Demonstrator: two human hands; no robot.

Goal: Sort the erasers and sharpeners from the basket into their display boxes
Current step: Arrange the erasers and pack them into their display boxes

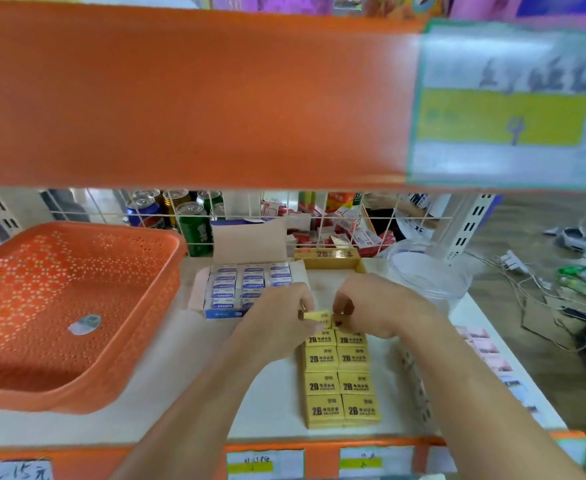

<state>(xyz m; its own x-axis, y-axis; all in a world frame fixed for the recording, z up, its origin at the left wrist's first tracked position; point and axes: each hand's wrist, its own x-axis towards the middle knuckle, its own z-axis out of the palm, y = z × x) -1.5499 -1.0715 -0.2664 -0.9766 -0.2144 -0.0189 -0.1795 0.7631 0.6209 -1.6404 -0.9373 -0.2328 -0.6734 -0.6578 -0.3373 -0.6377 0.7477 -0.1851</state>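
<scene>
Yellow eraser (pixel 316 315) sits between both hands, at the far end of two rows of yellow erasers (pixel 340 382) that run toward the person on the white shelf (pixel 187 375). Its long side goes left to right. The left hand (pixel 277 315) pinches its left end with bent fingers and thumb. The right hand (pixel 374 306) has bent fingers at the other end, but the blur hides whether it really grips. Both hands are about as near to it. The yellow display box (pixel 329 260) stands farther back, straight past the hands, so I think the eraser should go forward and away. Some bare shelf lies between the hands and that box. The blue eraser box (pixel 246 289) stands just to the left and a clear tub (pixel 430 275) to the right, so the way is narrow. The orange basket (pixel 77 237) rests well off to the left. An orange upper shelf (pixel 180 98) hangs low overhead.
</scene>
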